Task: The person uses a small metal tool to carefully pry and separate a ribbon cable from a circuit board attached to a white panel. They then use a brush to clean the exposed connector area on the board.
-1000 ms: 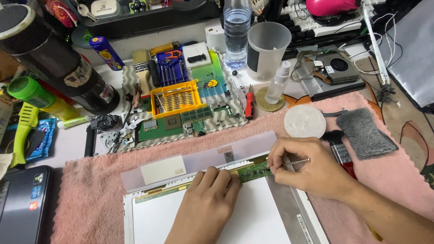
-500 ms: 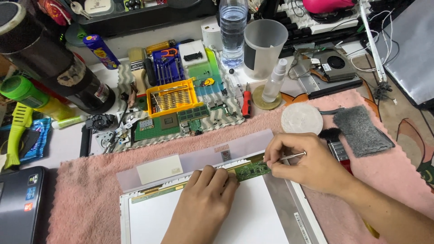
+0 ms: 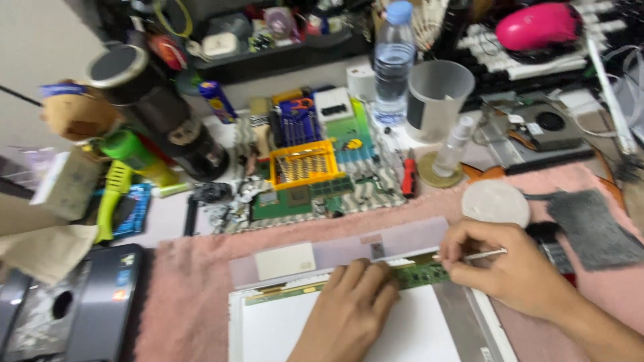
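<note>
The left hand [image 3: 349, 312] covers part of the green circuit strip [image 3: 419, 273]. The white screen panel [image 3: 282, 332] under both hands runs off the bottom edge. Everything looks blurry.

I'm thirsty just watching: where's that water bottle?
In the head view, the clear water bottle stands upright at the top centre, just left of the translucent plastic cup and behind the yellow tray.

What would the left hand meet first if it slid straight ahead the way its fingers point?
The left hand lies flat on the white panel, fingers aimed up-right. Straight ahead it would probably first reach the green circuit strip, then the translucent flap.
</note>
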